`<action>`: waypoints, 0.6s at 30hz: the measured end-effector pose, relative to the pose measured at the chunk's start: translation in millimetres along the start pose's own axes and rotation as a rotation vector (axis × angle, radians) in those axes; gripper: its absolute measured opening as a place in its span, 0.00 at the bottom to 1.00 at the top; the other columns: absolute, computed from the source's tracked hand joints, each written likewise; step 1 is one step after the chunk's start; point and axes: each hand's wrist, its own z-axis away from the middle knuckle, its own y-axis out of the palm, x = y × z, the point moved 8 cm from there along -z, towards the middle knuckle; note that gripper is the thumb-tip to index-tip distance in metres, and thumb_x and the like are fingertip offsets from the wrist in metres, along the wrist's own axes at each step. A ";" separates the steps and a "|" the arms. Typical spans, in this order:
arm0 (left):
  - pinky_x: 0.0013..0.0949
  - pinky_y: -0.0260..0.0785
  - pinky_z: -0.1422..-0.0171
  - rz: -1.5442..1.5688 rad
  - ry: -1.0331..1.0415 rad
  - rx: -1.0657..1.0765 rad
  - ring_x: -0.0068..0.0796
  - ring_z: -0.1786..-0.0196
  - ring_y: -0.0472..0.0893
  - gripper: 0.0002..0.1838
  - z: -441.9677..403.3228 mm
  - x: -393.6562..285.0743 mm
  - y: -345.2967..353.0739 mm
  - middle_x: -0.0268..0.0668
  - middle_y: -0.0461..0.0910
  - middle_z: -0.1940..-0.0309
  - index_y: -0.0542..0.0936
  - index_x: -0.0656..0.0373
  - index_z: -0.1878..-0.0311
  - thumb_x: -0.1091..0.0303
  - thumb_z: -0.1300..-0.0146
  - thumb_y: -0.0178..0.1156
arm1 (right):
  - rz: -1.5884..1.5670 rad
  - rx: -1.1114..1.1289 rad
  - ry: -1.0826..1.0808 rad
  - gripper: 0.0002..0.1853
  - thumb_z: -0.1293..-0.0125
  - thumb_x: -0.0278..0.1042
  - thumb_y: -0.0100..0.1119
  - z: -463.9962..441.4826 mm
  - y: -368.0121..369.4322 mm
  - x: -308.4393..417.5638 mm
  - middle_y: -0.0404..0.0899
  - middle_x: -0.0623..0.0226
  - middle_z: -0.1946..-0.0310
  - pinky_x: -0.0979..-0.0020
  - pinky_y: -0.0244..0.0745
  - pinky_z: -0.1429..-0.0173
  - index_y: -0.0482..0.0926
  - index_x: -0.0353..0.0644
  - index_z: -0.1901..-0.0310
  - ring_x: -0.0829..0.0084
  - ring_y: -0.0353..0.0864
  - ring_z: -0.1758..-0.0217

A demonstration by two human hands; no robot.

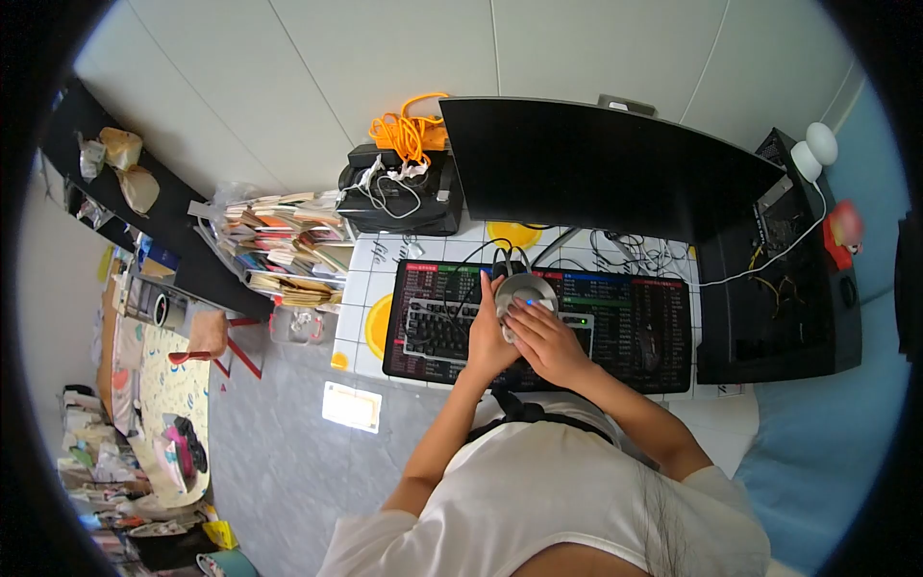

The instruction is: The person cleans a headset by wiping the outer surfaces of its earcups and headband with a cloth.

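Note:
Above the keyboard, a round silver-grey object (525, 286) with a small blue light is held between both my hands; its exact kind is unclear. Black cable loops stick out at its far side. My left hand (488, 337) cups the object from the left, thumb side up. Across its near side lies my right hand (550, 344), with the fingers together and pressed on the surface. The fingers partly cover the object, and its underside is hidden. Below are the black keyboard (437, 330) and a large dark desk mat (615, 337) printed with text.
A wide black monitor (596, 163) stands behind the mat. To the right are a mouse (650, 346) and an open black computer case (769, 298). Loose cables (639, 255) lie under the monitor. At the left stand a black box (409, 207) with orange cable (409, 135) and stacked books (293, 236).

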 end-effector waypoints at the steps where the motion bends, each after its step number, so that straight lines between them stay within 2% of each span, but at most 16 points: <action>1: 0.36 0.70 0.45 0.031 -0.048 0.011 0.48 0.43 0.74 0.58 -0.7 5.3 3.7 0.49 0.64 0.37 0.37 0.66 0.29 0.65 0.56 0.67 | 0.059 0.002 0.040 0.20 0.34 0.33 0.46 -4.3 1.2 -2.0 0.66 0.55 0.39 0.57 0.52 0.29 0.70 0.38 0.42 0.59 0.60 0.32; 2: 0.37 0.70 0.45 -0.020 0.015 0.018 0.48 0.44 0.75 0.58 -0.4 2.8 6.0 0.49 0.64 0.36 0.36 0.67 0.30 0.65 0.55 0.67 | 0.064 0.012 0.062 0.21 0.34 0.35 0.45 -8.5 5.1 -8.7 0.65 0.57 0.38 0.56 0.48 0.28 0.69 0.39 0.41 0.60 0.58 0.31; 7: 0.37 0.70 0.44 -0.018 0.016 0.022 0.48 0.43 0.74 0.61 -3.1 -8.0 -0.6 0.48 0.62 0.35 0.35 0.69 0.31 0.65 0.57 0.70 | -0.003 0.027 0.033 0.21 0.36 0.33 0.49 -7.8 -6.6 -13.5 0.65 0.59 0.38 0.53 0.48 0.28 0.70 0.44 0.41 0.59 0.58 0.30; 9: 0.40 0.68 0.42 0.025 0.053 0.018 0.48 0.43 0.73 0.66 -4.1 -12.1 0.1 0.50 0.61 0.35 0.28 0.64 0.30 0.65 0.58 0.72 | 0.010 0.008 0.053 0.21 0.33 0.36 0.47 -2.0 -8.1 -19.7 0.66 0.59 0.39 0.51 0.46 0.28 0.69 0.49 0.39 0.60 0.57 0.30; 10: 0.41 0.67 0.40 0.112 0.042 0.014 0.48 0.40 0.71 0.67 -3.8 -10.7 2.5 0.50 0.57 0.33 0.26 0.61 0.30 0.67 0.59 0.73 | 0.000 -0.014 0.088 0.22 0.35 0.38 0.51 -1.0 -6.6 -25.6 0.64 0.59 0.38 0.50 0.45 0.28 0.69 0.52 0.39 0.58 0.54 0.29; 13: 0.41 0.66 0.39 0.151 0.052 -0.001 0.46 0.39 0.70 0.67 -5.1 -8.6 8.0 0.50 0.57 0.33 0.26 0.59 0.30 0.67 0.58 0.73 | 0.062 -0.108 0.122 0.22 0.38 0.38 0.55 0.6 -11.7 -26.4 0.61 0.57 0.36 0.49 0.47 0.30 0.72 0.48 0.41 0.53 0.53 0.29; 14: 0.40 0.63 0.36 0.169 0.047 0.018 0.45 0.35 0.66 0.66 -4.3 -2.9 12.4 0.49 0.53 0.31 0.27 0.57 0.29 0.72 0.58 0.72 | 0.041 -0.142 0.127 0.27 0.44 0.40 0.62 1.9 -7.0 -31.8 0.58 0.55 0.35 0.51 0.49 0.30 0.72 0.49 0.41 0.52 0.51 0.29; 15: 0.40 0.63 0.36 0.169 0.047 0.020 0.45 0.35 0.66 0.66 -5.0 -4.1 10.8 0.49 0.53 0.31 0.27 0.57 0.29 0.72 0.58 0.72 | 0.040 -0.143 0.129 0.27 0.44 0.40 0.62 1.4 -5.4 -35.0 0.58 0.55 0.35 0.51 0.49 0.30 0.72 0.49 0.41 0.52 0.51 0.29; 17: 0.40 0.58 0.32 0.294 0.016 0.158 0.43 0.30 0.58 0.64 -4.5 -6.3 18.9 0.47 0.47 0.29 0.29 0.55 0.28 0.79 0.58 0.69 | -0.167 -0.196 0.272 0.32 0.50 0.39 0.67 4.9 -8.5 -54.9 0.58 0.53 0.35 0.54 0.51 0.30 0.71 0.48 0.40 0.53 0.52 0.29; 18: 0.39 0.54 0.30 0.373 -0.004 0.175 0.40 0.28 0.53 0.63 -3.5 -4.0 21.4 0.45 0.43 0.27 0.31 0.53 0.28 0.84 0.59 0.67 | -0.149 -0.203 0.290 0.36 0.54 0.38 0.70 5.6 -10.7 -58.0 0.59 0.52 0.35 0.56 0.53 0.31 0.71 0.44 0.40 0.53 0.53 0.30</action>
